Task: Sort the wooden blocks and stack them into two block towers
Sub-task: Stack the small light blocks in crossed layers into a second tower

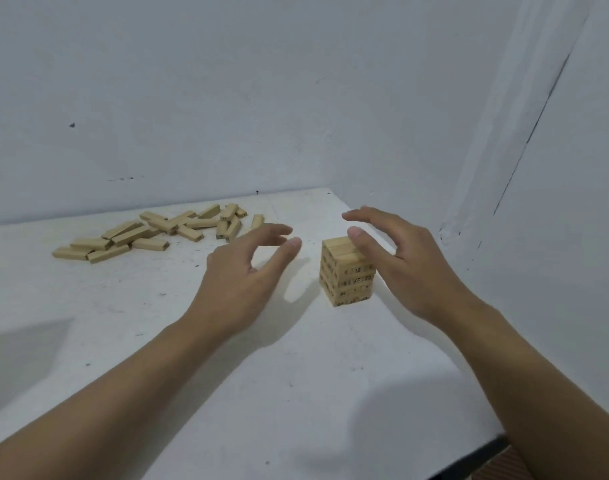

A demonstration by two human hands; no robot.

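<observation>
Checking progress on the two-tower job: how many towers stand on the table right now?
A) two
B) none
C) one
C: only one block tower stands, beside the right hand; the loose blocks lie scattered at the far left of the table.

Right hand (pixel 400 268) hides block tower (pixel 343 268) upper right corner; printed numbers (pixel 357 270) partly illegible.
</observation>
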